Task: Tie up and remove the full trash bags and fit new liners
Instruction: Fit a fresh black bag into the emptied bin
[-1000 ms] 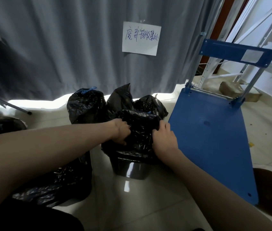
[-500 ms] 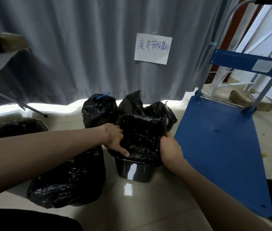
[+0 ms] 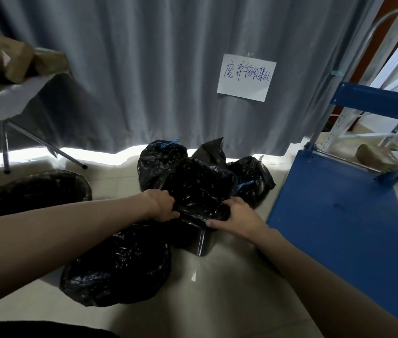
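A small dark bin (image 3: 200, 242) stands on the floor with a black liner (image 3: 198, 189) draped over its rim. My left hand (image 3: 162, 207) grips the liner's left edge. My right hand (image 3: 235, 217) presses the liner's right edge down against the rim, fingers spread along it. Behind the bin stand two tied black bags with blue drawstrings, one at the left (image 3: 159, 162) and one at the right (image 3: 251, 179). A full black bag (image 3: 120, 264) lies on the floor in front left, under my left forearm.
A blue platform trolley (image 3: 344, 223) lies close on the right. Another bin lined in black (image 3: 34, 191) stands at the left. A white table (image 3: 5, 98) with brown parcels is at the back left. A grey curtain with a paper note (image 3: 245, 78) hangs behind.
The view has tilted up and shifted left. Both hands have moved along the liner's rim; my right hand now lies flatter over the front right edge.
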### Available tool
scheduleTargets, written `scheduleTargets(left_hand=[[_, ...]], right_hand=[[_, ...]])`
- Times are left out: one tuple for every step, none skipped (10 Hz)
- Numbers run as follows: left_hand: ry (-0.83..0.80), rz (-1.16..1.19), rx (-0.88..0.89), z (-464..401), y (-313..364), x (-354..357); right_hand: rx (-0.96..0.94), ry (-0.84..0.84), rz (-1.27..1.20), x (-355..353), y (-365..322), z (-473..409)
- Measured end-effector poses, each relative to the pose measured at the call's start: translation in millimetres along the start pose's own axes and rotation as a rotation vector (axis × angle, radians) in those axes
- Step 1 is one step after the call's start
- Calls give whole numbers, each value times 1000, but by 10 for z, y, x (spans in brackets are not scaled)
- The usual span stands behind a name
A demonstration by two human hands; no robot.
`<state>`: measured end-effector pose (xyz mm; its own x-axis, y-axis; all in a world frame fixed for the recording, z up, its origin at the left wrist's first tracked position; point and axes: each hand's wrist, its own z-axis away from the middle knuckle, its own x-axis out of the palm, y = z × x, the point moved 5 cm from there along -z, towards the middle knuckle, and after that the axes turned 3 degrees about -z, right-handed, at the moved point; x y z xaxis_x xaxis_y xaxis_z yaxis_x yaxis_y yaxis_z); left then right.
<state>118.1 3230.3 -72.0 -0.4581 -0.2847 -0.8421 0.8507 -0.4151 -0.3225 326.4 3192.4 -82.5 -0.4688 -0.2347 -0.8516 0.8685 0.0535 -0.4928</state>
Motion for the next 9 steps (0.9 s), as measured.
scheduleTargets(left_hand=[[-7, -2, -15, 28, -102, -1], [9, -11, -31, 37, -188, -44], [-5, -20, -49, 47, -245, -43], [-25, -24, -79, 39, -321, -5], [-16, -13, -98, 31, -460, 121], [42, -77, -101, -27, -630, 218], [61, -144, -101, -84, -732, 231], [96, -195, -106, -94, -741, 102], [170, -192, -111, -82, -693, -160]], right_hand=[[-5, -37, 161, 85, -154, -82], [-12, -28, 244, 84, -281, -163], [-15, -50, 277, 85, -354, -272], [-20, -86, 326, 141, -427, -403], [-34, -130, 342, 259, -520, -511], [-74, -81, 437, 299, -628, -579], [-104, -9, 467, 284, -704, -601], [-114, 30, 446, 223, -755, -587], [-140, 106, 444, 48, -854, -529]])
